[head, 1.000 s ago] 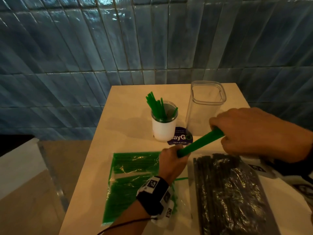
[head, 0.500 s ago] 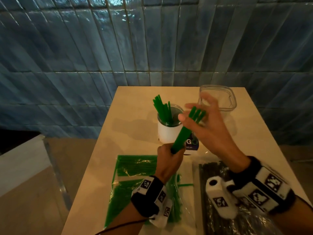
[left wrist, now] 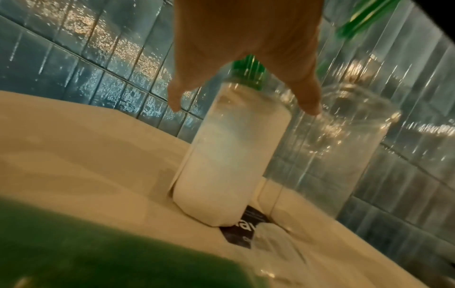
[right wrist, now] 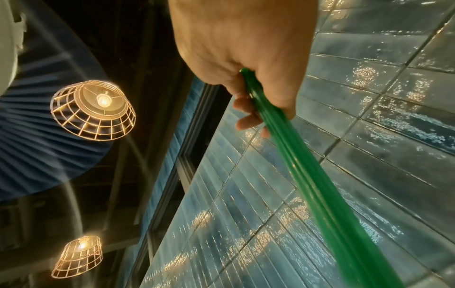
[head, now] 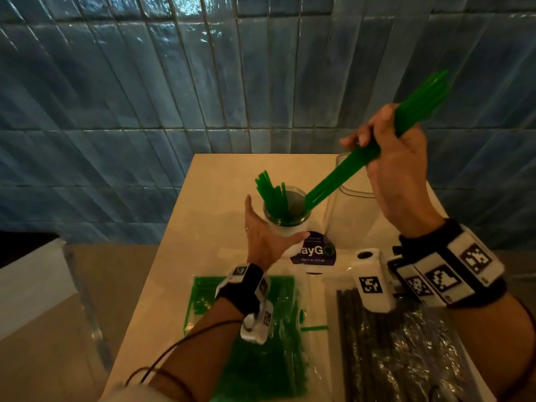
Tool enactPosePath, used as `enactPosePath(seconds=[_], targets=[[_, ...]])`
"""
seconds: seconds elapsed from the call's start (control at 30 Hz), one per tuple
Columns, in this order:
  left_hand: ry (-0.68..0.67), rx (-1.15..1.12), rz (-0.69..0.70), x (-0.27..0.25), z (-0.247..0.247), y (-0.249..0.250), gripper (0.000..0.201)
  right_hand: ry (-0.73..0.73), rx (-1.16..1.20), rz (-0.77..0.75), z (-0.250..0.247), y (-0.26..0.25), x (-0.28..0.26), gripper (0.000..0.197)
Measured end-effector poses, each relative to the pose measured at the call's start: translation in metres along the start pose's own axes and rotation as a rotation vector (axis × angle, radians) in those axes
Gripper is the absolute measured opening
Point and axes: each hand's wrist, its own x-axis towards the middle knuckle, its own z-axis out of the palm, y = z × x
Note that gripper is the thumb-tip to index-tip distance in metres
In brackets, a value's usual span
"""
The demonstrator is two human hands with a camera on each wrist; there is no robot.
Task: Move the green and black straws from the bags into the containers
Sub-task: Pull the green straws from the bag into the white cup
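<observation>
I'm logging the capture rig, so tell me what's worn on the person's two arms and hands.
Each wrist carries a black band with a white camera block and black-and-white square code tags. A thin dark cable runs up the left forearm. A ring sits on the left hand.

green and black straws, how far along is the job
Done: some green straws already stand in the round white cup. In hand: the right hand grips a bundle of green straws, lower ends at the cup's mouth, while the left hand reaches around the cup. Left: the green bag still holds many, the black straws remain bagged, and the clear container looks empty.
</observation>
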Motion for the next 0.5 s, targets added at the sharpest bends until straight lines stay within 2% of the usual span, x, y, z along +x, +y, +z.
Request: enactPosePath(seconds=[0.07,0.13,0.23,0.3,0.4,0.5], targets=[[-0.038,-0.071,-0.039,0.015,0.007,0.003,0.142,0.001,0.013,-0.035,0.005,0.004,0.006,0.024],[-0.057,-0.058,-0.037,0.022,0.009,0.001,0.13,-0.014,-0.031,-0.041,0.013,0.014,0.01,0.023],[-0.079,0.004,0.079,0.016,0.007,-0.008,0.109,-0.032,-0.121,0.005,0.022,0.037,0.012,0.026],[-0.103,0.032,0.149,0.005,0.005,-0.016,0.103,-0.048,-0.137,0.059,0.026,0.058,0.011,0.027],[-0.124,0.016,0.153,-0.005,-0.002,-0.02,0.098,-0.101,-0.196,0.129,0.029,0.092,0.002,0.027],[-0.168,-0.027,0.149,-0.007,-0.009,-0.018,0.105,-0.166,-0.299,0.152,0.031,0.114,-0.01,0.02]])
